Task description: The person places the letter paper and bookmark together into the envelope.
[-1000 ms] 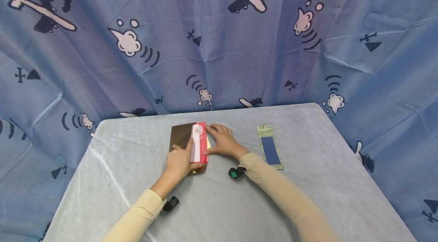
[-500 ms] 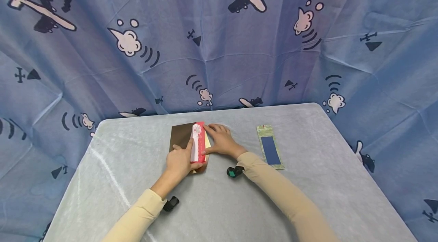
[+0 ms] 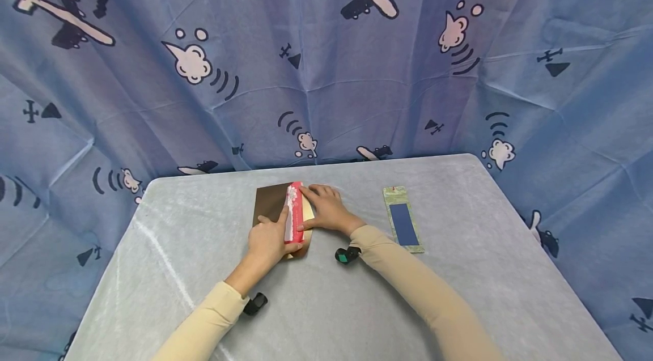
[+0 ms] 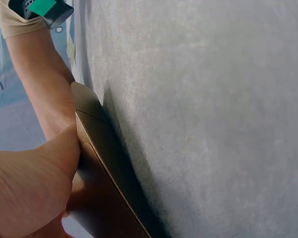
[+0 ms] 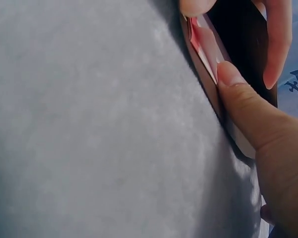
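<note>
A flat, dark brown cover (image 3: 269, 200), like that of an opened book, lies on the table with a cream page edge (image 3: 309, 212) at its right. Over its middle stands a narrow red-and-white paper (image 3: 294, 213) printed with white flowers, its right side tilted up. My left hand (image 3: 265, 241) presses the paper's left side with a straight index finger, its thumb reaching along the lower end. My right hand (image 3: 329, 211) touches the right edge with thumb and index finger spread apart. In the right wrist view, the right thumb (image 5: 233, 82) rests against the pink edge.
A green patterned strip (image 3: 404, 219) with a dark blue panel lies to the right of my right hand. Grey cloth (image 3: 326, 304) covers the table. A blue curtain (image 3: 326, 66) printed with aeroplanes hangs behind the far edge.
My right hand has moved slightly left, and the paper's right edge has gone with it. The paper looks narrower, and more of the cream page shows. My left hand has stayed in place.
</note>
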`<act>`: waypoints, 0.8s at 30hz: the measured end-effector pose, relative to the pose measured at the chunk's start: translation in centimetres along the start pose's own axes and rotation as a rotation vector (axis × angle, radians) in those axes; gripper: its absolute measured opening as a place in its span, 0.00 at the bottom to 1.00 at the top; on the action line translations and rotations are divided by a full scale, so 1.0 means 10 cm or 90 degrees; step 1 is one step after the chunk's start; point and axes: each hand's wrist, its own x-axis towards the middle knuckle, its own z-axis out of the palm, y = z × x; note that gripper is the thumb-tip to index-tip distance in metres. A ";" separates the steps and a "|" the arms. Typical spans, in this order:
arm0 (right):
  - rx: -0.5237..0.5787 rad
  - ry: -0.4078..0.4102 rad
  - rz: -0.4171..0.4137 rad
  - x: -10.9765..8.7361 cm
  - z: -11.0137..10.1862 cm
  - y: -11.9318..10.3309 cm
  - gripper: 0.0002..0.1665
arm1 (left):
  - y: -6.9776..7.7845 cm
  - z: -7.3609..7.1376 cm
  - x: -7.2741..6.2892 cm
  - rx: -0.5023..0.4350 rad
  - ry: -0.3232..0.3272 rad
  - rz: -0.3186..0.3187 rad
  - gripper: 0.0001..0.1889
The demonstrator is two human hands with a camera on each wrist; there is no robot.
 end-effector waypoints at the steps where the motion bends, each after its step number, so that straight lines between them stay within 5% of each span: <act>1: -0.001 0.000 0.000 0.00 0.00 -0.01 0.68 | 0.00 0.00 0.00 0.000 -0.003 0.000 0.55; 24: 0.009 -0.004 -0.004 0.03 0.03 -0.08 0.65 | 0.00 0.00 0.02 -0.005 -0.032 -0.008 0.57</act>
